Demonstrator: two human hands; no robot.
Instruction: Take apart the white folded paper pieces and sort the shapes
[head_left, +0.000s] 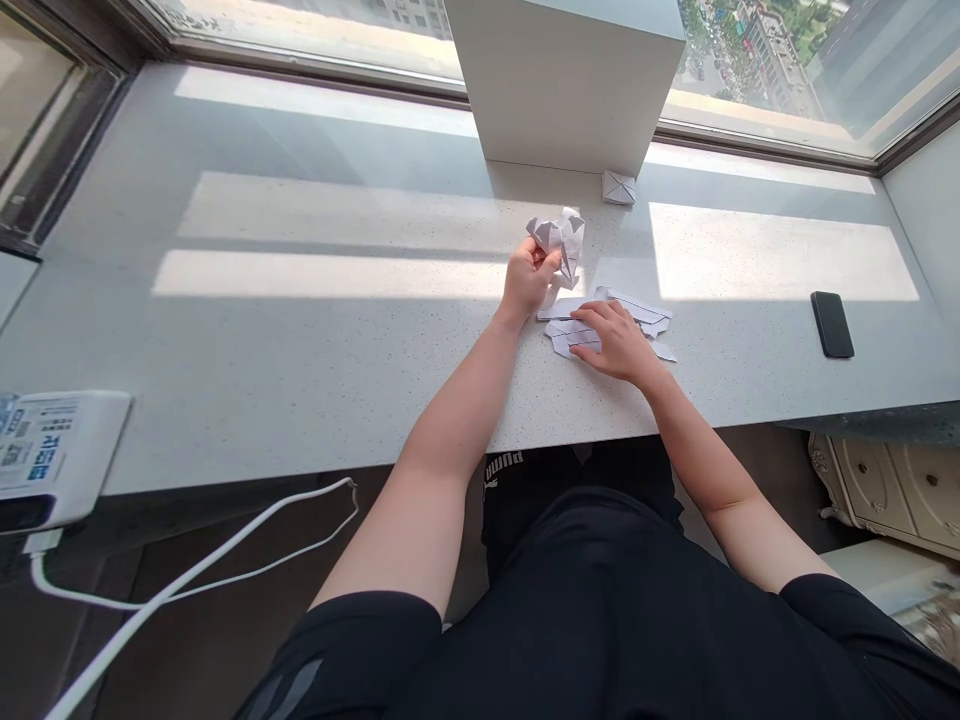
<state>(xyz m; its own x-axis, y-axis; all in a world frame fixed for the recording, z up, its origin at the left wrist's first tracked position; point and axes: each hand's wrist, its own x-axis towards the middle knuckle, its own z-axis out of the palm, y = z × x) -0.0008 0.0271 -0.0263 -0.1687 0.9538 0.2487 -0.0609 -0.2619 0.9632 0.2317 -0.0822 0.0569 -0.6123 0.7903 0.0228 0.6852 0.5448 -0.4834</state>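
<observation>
Folded paper model, one, gripped in closed left hand and raised just above counter. Flat folded paper pieces, several in one loose pile, exact count unclear, pressed under right hand, open, palm down, fingers spread. Both forearms stretched forward. One small folded paper cube beside white pillar. One black phone well apart, far right.

Left hand lifted over countertop, folded paper model in its fingers. Right hand just right, flat on paper pieces. Small folded box beyond both hands, against pillar. Phone well right of right hand.
</observation>
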